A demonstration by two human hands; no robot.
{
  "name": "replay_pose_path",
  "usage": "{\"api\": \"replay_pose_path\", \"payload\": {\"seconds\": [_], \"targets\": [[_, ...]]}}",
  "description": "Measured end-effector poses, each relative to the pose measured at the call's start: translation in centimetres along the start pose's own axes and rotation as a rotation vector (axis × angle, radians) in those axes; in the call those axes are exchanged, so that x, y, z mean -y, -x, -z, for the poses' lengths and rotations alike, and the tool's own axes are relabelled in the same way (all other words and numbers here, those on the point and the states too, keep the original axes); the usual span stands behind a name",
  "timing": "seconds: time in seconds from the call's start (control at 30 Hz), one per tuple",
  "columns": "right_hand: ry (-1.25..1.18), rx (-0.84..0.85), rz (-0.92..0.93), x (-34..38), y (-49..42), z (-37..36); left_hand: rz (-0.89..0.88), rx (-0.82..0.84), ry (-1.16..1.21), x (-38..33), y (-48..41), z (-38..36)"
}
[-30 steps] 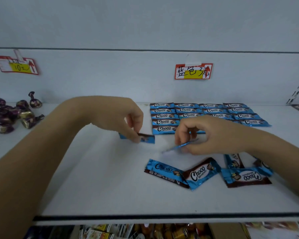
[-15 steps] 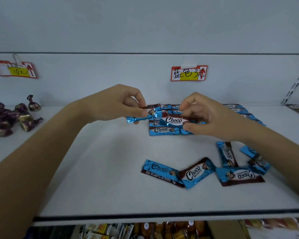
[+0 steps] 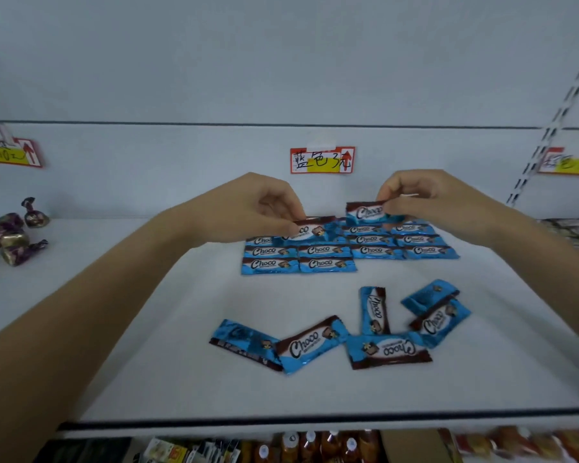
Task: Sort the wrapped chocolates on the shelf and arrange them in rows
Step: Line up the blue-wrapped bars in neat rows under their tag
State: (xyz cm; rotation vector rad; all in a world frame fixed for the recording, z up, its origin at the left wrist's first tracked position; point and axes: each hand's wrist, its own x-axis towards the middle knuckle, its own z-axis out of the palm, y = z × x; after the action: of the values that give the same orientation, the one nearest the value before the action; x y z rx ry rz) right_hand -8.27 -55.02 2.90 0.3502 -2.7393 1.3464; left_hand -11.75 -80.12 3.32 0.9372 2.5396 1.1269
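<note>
The white shelf (image 3: 141,329) holds everything. At its far side, under the red and yellow tag (image 3: 321,160), is a neat block of blue chocolates (image 3: 325,252). They lie flat in rows, side by side and touching. That part looks done. The left side of the block comes nearer than the right side, so I think the right side needs more.

Near the front edge are six loose chocolates (image 3: 315,342) in a messy bunch. Some are tilted, one is upside down, and some lie partly on each other. These are not sorted yet. More chocolates are in rows than loose, so I think the job is over half done.

Far to the left sits a heap of purple sweets (image 3: 10,235), well apart from the blue ones.

Both arms reach across the shelf to the far side. The left hand (image 3: 258,208) is palm down with curled fingers. It pinches one chocolate (image 3: 310,230) by its left end, low over the far left of the block. I cannot tell if it touches the rows. The right hand (image 3: 415,198) pinches another chocolate (image 3: 365,212) by its right end, just above the far right rows.
</note>
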Motion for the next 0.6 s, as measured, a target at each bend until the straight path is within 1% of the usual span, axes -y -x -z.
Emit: {"api": "replay_pose_path", "payload": {"seconds": [0.17,0.27,0.37,0.47,0.57,0.6], "targets": [[0.040,-0.077,-0.103,-4.3,2.8,4.3,-0.096,0.062,-0.119,-3.5,-4.1,-4.7],[0.069,-0.110,-0.142,-6.3,4.0,5.3,-0.105,0.083,-0.187,-4.2,-6.4,-7.1],[0.099,-0.086,-0.145,-7.3,4.4,5.4,-0.104,0.118,-0.230,-4.3,-7.3,-8.5],[0.235,-0.012,-0.099,-7.2,4.2,4.8,-0.105,0.108,-0.311,-3.5,-6.9,-9.0],[0.414,-0.028,0.025,-7.3,4.3,4.1,-0.148,0.058,-0.436,-2.6,-6.2,-9.2],[0.441,-0.038,0.073,-7.5,4.4,3.9,-0.175,0.045,-0.451,-2.4,-6.1,-9.2]]}}
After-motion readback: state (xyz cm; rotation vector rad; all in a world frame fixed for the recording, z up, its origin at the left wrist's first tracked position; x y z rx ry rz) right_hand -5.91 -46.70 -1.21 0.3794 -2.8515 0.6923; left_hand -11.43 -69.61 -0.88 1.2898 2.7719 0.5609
